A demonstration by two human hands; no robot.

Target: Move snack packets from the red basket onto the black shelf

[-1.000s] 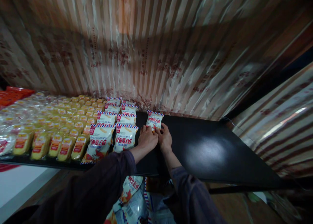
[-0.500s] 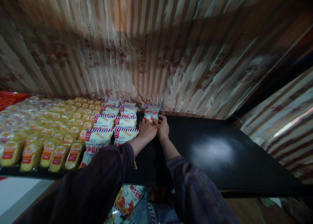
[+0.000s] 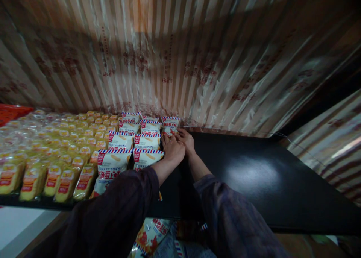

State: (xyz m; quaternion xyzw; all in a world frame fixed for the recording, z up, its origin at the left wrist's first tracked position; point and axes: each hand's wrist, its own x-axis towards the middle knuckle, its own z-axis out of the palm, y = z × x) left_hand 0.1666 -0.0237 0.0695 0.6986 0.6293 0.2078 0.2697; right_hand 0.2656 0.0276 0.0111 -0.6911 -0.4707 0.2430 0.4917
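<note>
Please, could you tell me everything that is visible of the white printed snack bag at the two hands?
The white, glossy, plastic-looking snack bag has red lettering and a top edge striped red, white and blue. It looks puffed and roughly upright, above the flat black shelf, close to the striped, film-covered backdrop, just right of a similar bag. The left hand and right hand seem to touch its lower part; its base is hidden.

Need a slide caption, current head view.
Left hand and right hand touch a snack bag near the back of a black shelf, beside matching bags.
</note>
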